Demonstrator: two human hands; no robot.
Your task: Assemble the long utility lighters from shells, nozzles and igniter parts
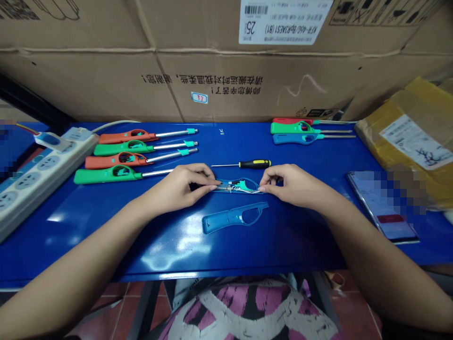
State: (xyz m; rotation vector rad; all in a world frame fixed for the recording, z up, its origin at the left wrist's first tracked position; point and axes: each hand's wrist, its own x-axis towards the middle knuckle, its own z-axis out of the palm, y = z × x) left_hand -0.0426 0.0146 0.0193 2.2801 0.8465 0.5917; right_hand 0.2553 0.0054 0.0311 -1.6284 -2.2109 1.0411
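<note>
An opened blue gas lighter [226, 188] lies between my hands, its inner parts exposed: a clear tank, a green trigger [242, 185] and thin white wires. My left hand [191, 186] pinches its left end between thumb and fingers. At the other end, my right hand [283, 184] is closed with thumb and forefinger together on the lighter's narrow tip; whether a wire is also caught there I cannot tell. The matching blue shell half [226, 220] rests nearer to me, inner side up. Just beyond the hands is a screwdriver [253, 164] with a black and yellow handle.
Several orange and green lighters [106, 174] lie in a row at the left, beside a white power strip [38, 170]. Red, green and blue lighters [293, 138] sit at the back right. A phone [382, 208] and a taped parcel [410, 137] are right. Cardboard [212, 66] stands behind.
</note>
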